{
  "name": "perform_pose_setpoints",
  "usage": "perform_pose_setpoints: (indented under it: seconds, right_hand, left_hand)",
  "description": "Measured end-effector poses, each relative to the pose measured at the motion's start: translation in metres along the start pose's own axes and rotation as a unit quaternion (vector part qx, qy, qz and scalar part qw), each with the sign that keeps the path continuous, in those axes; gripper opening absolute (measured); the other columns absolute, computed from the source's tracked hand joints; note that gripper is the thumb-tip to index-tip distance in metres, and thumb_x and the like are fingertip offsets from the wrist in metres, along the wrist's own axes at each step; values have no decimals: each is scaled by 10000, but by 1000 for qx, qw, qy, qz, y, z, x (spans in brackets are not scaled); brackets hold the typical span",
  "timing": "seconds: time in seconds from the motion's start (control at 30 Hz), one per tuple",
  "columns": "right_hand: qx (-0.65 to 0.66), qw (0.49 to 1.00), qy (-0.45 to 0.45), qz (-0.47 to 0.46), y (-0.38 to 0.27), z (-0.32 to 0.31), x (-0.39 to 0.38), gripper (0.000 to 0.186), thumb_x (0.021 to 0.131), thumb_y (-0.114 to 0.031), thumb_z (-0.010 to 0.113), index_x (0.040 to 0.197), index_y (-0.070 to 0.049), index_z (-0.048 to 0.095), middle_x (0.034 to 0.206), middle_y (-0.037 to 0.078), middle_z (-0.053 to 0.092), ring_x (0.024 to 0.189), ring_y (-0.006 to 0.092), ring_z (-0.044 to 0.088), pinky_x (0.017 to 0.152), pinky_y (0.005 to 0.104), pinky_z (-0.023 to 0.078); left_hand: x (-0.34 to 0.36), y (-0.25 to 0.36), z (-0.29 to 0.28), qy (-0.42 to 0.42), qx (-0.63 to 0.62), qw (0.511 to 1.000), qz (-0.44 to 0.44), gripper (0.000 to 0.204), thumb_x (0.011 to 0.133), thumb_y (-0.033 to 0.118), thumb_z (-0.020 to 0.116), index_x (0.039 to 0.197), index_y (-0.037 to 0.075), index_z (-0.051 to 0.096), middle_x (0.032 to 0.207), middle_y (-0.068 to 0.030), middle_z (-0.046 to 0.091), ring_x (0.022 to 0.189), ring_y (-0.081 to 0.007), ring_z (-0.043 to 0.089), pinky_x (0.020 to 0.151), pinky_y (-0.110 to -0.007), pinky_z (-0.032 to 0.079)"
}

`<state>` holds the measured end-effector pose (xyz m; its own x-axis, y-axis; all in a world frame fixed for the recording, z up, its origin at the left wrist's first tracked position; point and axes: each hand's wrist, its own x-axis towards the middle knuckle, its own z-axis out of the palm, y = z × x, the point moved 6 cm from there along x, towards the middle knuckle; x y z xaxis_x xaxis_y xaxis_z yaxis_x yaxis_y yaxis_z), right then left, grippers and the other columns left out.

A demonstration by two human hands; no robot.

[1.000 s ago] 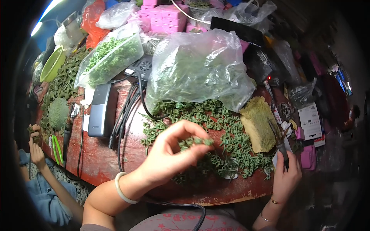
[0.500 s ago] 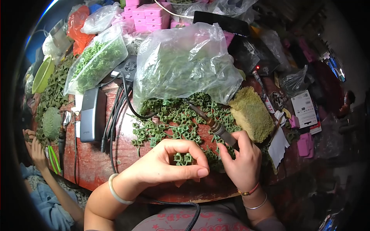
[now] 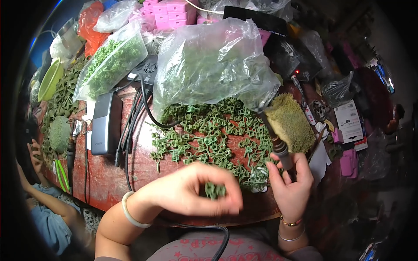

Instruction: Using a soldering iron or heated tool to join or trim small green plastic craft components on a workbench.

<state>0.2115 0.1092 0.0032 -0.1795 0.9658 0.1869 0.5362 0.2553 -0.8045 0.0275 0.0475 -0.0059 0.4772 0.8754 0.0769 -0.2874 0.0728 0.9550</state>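
My left hand (image 3: 187, 189) is curled, its fingertips blurred, around a small green piece (image 3: 215, 190) with loop-like frames. To its right, my right hand (image 3: 296, 177) grips what looks like a soldering iron (image 3: 281, 151), with a greyish handle and brown metal shaft. The iron points away from me, its tip near the edge of a clear plastic bag and beside a yellowish-green sponge-like block (image 3: 289, 124). Many small green framed pieces with stems (image 3: 196, 150) lie loose on the red table (image 3: 141, 174), just beyond both hands.
The large clear bag (image 3: 209, 65) holds more green pieces, as does a translucent tray (image 3: 113, 61). A grey-black box (image 3: 104, 124) and black cables (image 3: 133, 126) stand left. Pink boxes (image 3: 174, 15) are stacked behind. Another person's hand (image 3: 37, 156) is at far left.
My right hand has shifted right, swinging the iron's tip from over the loose pieces toward the sponge-like block. My left hand has moved slightly right and down with the green piece.
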Motion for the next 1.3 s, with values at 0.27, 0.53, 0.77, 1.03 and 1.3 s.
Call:
perform_pose_setpoints:
  seconds: [0.27, 0.53, 0.77, 1.03, 1.3]
  right_hand:
    - [6, 998, -66, 4, -3, 13, -8, 232, 774, -26, 736, 947, 4, 583, 798, 119, 646, 683, 257, 672, 560, 304, 547]
    - [-25, 978, -165, -124, -40, 48, -6, 245, 758, -68, 735, 929, -35, 561, 798, 110, 637, 685, 303, 648, 590, 378, 507]
    - [-85, 987, -98, -91, -25, 27, 3, 223, 775, -57, 741, 892, -30, 553, 748, 78, 622, 619, 237, 632, 526, 346, 479]
    - [320, 935, -143, 47, -23, 20, 7, 278, 778, 118, 693, 865, -46, 488, 938, 112, 673, 629, -20, 484, 540, 145, 377]
    - [191, 981, -6, 23, -24, -13, 9, 270, 775, 116, 693, 863, -35, 487, 906, 85, 667, 620, -12, 478, 526, 149, 375]
  left_hand:
    - [0, -7, 18, -151, 26, 988, -2, 67, 848, 2, 681, 903, -34, 671, 853, -130, 674, 803, -246, 656, 700, -329, 500]
    - [-4, -12, 21, -182, 46, 982, -17, 65, 861, 22, 667, 904, -26, 658, 851, -125, 666, 801, -253, 646, 706, -335, 491]
    - [1, -5, 18, -151, 50, 987, 5, 58, 863, 27, 666, 904, -13, 667, 857, -112, 668, 804, -227, 644, 717, -324, 490]
    - [5, 3, -16, 199, 44, 979, 16, 325, 808, 48, 748, 1105, -7, 628, 963, -64, 681, 871, -108, 608, 771, -266, 502]
    - [-5, 3, -29, 282, 84, 956, -12, 147, 859, 64, 685, 989, 0, 657, 925, -39, 666, 855, -101, 591, 808, -251, 469]
